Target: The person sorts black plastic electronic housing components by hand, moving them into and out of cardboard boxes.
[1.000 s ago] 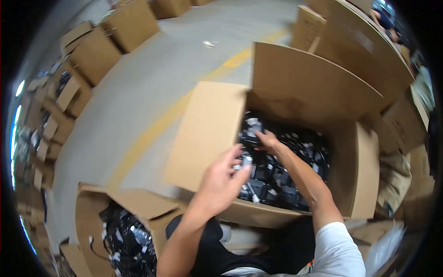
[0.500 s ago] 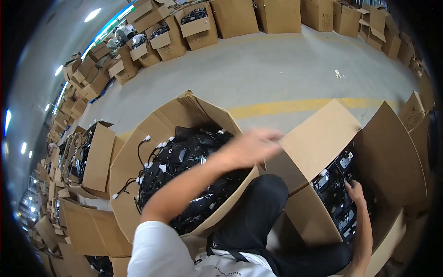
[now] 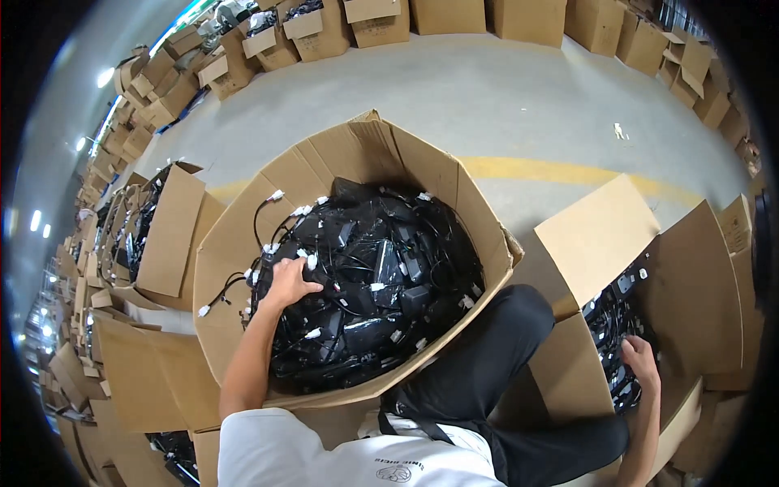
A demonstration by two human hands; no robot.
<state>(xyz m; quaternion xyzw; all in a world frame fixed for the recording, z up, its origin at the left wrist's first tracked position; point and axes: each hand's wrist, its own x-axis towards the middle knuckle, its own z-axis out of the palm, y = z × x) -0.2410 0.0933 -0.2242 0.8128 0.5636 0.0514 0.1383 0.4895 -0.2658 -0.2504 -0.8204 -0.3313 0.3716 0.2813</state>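
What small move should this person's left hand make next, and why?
Perhaps the left hand should close on the white connector: its thumb is spread away from its fingers, and that connector lies right beside them, on top of the black parts in the cardboard box.

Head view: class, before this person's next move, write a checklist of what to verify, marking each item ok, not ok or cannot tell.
1. Central box open at the top: ok.
2. Left hand over the heap of black parts in that box: ok.
3. Right hand inside the right-hand box: ok.
4. All white connectors gathered on the heap: not ok; one lies apart, by the left wall.
5. Right hand's fingers gripping a part: cannot tell.
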